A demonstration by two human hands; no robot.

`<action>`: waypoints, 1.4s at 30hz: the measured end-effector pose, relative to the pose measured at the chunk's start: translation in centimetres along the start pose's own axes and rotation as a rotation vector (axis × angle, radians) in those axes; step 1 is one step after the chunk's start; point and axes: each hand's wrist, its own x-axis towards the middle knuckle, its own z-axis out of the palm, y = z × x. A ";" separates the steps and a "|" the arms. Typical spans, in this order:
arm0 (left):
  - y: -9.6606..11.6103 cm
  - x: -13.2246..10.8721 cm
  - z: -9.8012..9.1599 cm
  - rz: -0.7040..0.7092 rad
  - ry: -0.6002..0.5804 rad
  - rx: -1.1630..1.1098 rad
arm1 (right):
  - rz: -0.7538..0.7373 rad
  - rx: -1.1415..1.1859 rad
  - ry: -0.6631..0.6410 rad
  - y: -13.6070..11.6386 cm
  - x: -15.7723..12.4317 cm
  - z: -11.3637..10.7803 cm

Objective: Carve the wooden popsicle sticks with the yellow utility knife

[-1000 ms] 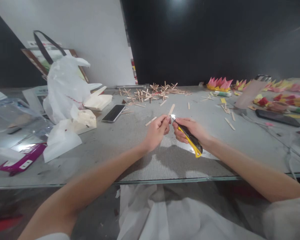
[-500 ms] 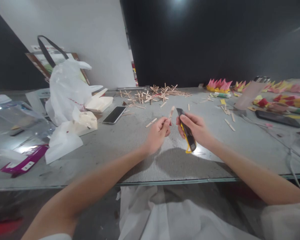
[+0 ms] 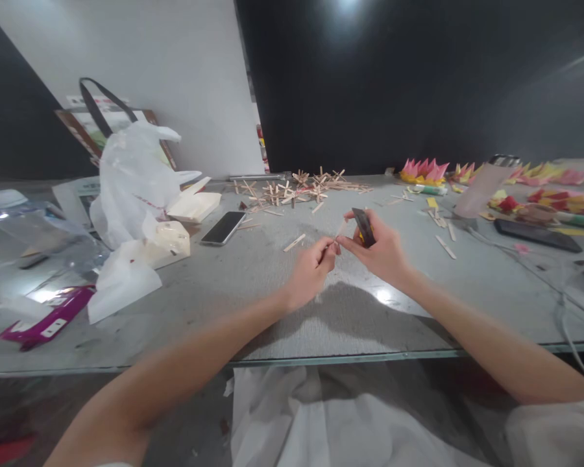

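My left hand [image 3: 314,269] is closed, pinching the lower end of a small wooden stick [image 3: 341,228] above the table. Close against it, my right hand [image 3: 382,253] keeps a dark utility knife [image 3: 363,227] in its curled fingers. The right thumb and forefinger also reach to the stick, the thumb at its lower part and the forefinger near its top. Most of the knife's yellow part is hidden by the hand. A notched wooden stick [image 3: 294,242] lies on the table left of my hands.
Behind my hands is a heap of wooden sticks [image 3: 296,192]. A phone [image 3: 224,227], white plastic bag [image 3: 131,175] and purple packet [image 3: 48,318] lie to the left. On the right are loose sticks [image 3: 446,246], a bottle [image 3: 484,188], pink paper flowers [image 3: 424,171] and a cable [image 3: 520,263].
My hands have come together. The knife has turned upward and back in my right hand, and the right thumb and forefinger have moved onto the stick.
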 end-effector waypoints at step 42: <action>0.3 -0.2 0.1 -0.004 0.007 0.316 | 0.020 -0.189 -0.191 1.2 -0.3 0.6</action>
